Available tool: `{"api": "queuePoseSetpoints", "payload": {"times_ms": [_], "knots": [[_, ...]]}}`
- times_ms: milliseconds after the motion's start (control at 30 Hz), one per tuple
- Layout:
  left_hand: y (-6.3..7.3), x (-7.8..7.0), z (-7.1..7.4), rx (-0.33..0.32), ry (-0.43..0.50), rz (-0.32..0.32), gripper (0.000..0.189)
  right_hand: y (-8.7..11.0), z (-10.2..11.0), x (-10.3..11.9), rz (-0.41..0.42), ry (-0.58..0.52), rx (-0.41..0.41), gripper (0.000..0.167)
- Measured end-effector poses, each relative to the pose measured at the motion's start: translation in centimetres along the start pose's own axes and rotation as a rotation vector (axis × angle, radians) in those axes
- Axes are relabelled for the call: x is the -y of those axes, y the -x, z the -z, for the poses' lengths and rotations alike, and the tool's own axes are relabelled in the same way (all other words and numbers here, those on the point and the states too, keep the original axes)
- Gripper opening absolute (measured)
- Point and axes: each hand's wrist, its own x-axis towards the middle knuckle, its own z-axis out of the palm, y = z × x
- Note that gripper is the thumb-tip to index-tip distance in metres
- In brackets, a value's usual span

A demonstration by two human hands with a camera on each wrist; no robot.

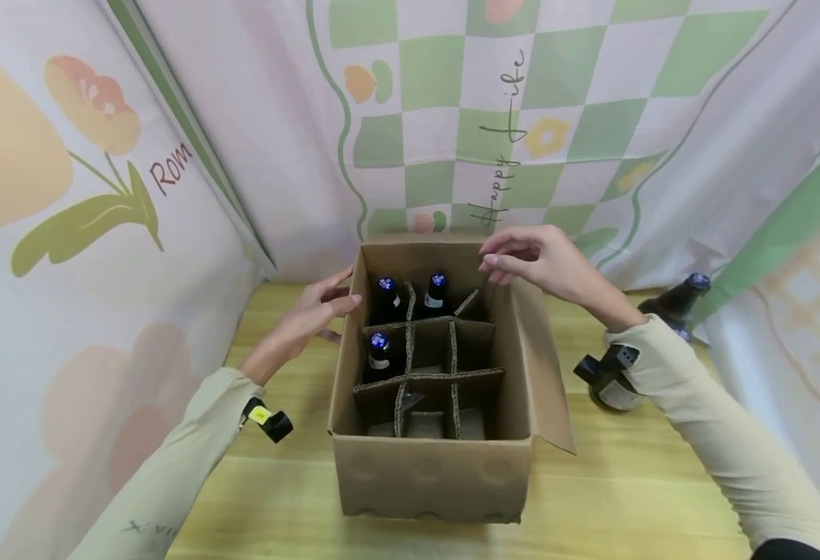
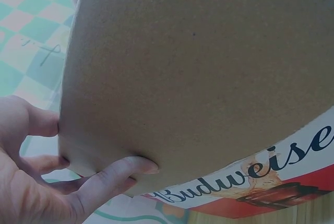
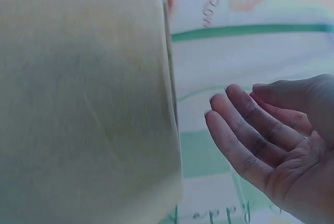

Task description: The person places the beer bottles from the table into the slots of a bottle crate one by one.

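An opened cardboard box (image 1: 431, 474) stands upright on the wooden table, its inside split by cardboard dividers (image 1: 445, 379). Three dark, blue-capped bottles stand in its compartments: a back-left bottle (image 1: 386, 299), a back-middle bottle (image 1: 436, 295) and a middle-left bottle (image 1: 380, 359). My left hand (image 1: 315, 311) grips the box's left side near the back corner. In the left wrist view, fingers (image 2: 120, 174) bear on the brown cardboard (image 2: 198, 67), above "Budweiser" lettering. My right hand (image 1: 532, 260), loosely bent and holding nothing, hovers over the back-right corner, apart from the cardboard (image 3: 88, 104) in the right wrist view.
Right of the box, more dark bottles stand on the table (image 1: 592, 498): a bottle (image 1: 616, 393) partly behind my right wrist and another bottle (image 1: 676, 302) farther back. A long flap (image 1: 544, 365) sticks out from the box's right side. Patterned curtains (image 1: 445, 140) hang behind and beside.
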Motion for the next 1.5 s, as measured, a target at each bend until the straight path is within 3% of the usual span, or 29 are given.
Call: {"api": "queuePoseSetpoints", "payload": {"times_ms": [267,533,767,900,1033,1233,1500], "knots": [[-0.1,-0.2,-0.1,0.003,-0.006,-0.001,0.074,2.1,2.3,-1.5,-0.014,0.027,-0.086,0.021],[-0.2,-0.3,-0.1,-0.008,-0.001,0.003,0.072,4.1,4.5,-3.7,-0.127,0.117,-0.098,0.029],[-0.2,-0.2,-0.1,-0.009,-0.001,0.004,0.072,6.2,6.3,-5.9,-0.218,0.152,-0.045,0.032],[-0.1,-0.2,-0.1,-0.008,0.006,0.004,0.073,7.7,7.1,-6.9,-0.264,0.162,-0.095,0.032],[-0.1,-0.1,-0.1,-0.007,0.012,0.002,0.073,9.2,7.9,-7.7,-0.319,0.263,-0.128,0.034],[-0.2,0.0,-0.2,-0.004,0.007,0.004,0.073,11.1,8.6,-9.0,-0.419,0.491,-0.022,0.034],[-0.2,-0.2,-0.3,-0.008,0.003,0.002,0.072,13.4,9.9,-10.2,-0.57,0.639,0.22,0.053]]}}
